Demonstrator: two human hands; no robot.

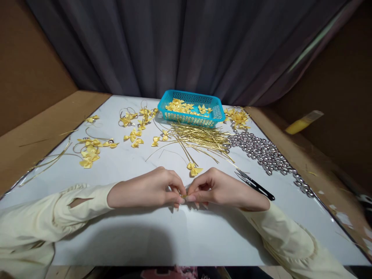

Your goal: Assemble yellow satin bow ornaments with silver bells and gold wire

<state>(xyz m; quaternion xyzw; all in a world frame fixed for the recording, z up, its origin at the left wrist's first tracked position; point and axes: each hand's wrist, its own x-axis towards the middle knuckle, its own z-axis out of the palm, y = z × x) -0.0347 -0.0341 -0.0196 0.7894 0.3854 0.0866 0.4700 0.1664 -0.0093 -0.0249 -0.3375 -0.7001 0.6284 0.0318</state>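
Your left hand (148, 190) and right hand (222, 190) meet fingertip to fingertip at table centre, both pinched shut on a small gold piece (184, 197), too small to identify. A yellow bow (193, 169) lies just beyond your fingers. Scissors (255, 185) sit just beside your right wrist. The white table (162, 236) is bare toward its near edge. Gold wires (200, 139) and the blue basket (192, 109) lie farther back.
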